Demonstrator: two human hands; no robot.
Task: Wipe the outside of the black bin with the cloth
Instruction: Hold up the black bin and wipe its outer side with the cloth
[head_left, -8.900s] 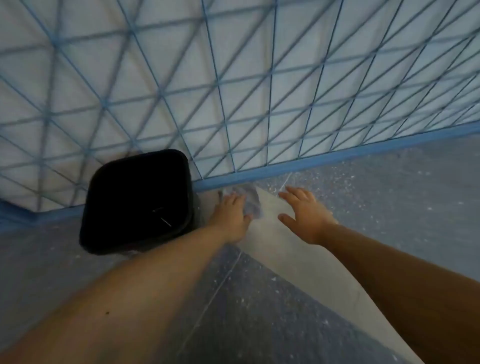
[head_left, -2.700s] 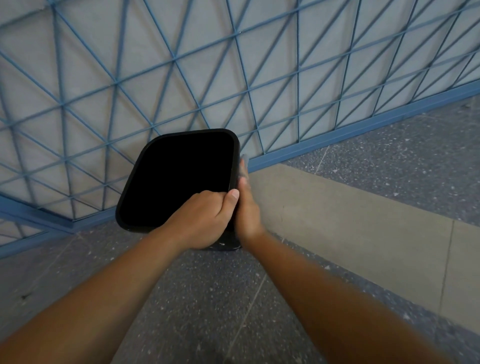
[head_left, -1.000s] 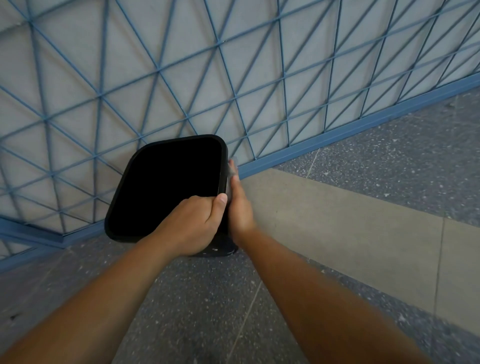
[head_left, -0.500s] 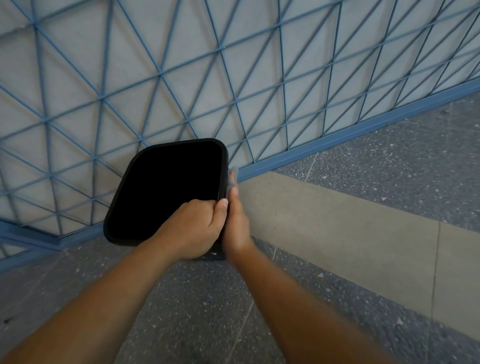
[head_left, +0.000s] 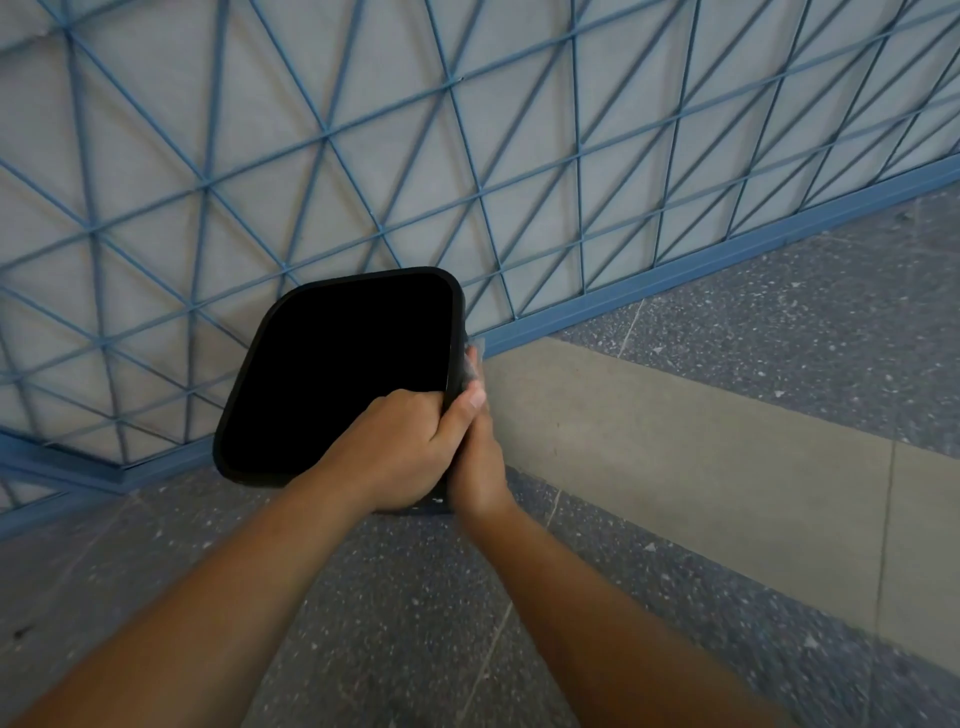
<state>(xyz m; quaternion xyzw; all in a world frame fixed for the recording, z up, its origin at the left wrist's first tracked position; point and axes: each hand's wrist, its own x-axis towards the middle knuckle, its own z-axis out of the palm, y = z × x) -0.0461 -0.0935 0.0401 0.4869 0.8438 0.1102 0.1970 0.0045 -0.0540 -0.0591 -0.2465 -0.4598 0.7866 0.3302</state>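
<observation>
At the black bin (head_left: 337, 374) rim, left hand (head_left: 400, 452) grip clamped; right hand (head_left: 475, 462) flat against its side, cloth (head_left: 474, 358) beneath.

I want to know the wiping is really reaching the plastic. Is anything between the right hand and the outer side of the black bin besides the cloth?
Nothing visible. The right hand presses the cloth flat against the black bin, beside the gripping left hand.
</observation>
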